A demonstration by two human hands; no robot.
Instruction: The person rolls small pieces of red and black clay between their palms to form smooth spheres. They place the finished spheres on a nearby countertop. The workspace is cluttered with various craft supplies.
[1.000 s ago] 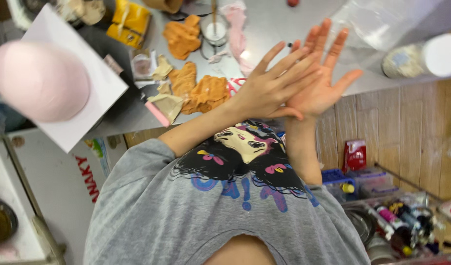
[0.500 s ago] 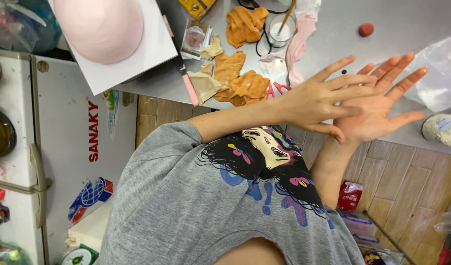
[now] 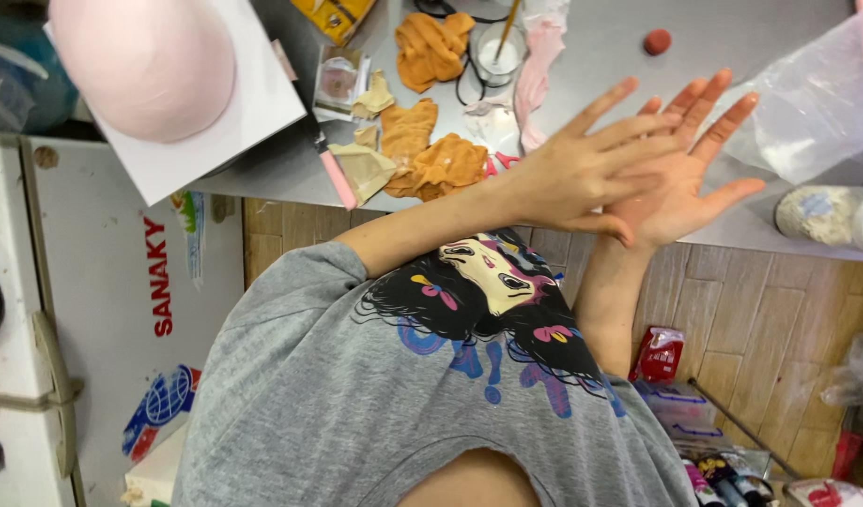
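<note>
Both hands [image 3: 629, 178] shifted left, empty.

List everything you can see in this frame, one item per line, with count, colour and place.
table: one, grey metal, across the top
dome: one, pale pink, top left on a white board
dough pieces: several, orange, table middle
small ball: one, reddish, top right of the table
cup: one, clear, with a stick in it, top middle
plastic bag: one, clear, right side of the table
wrapped lump: one, whitish, right table edge
cabinet: one, white, left
packet: one, red, on the wooden floor
T-shirt: one, grey with a print, bottom
left hand: open, flat, lying over the right hand, which is open, palm showing, above the table edge
</note>
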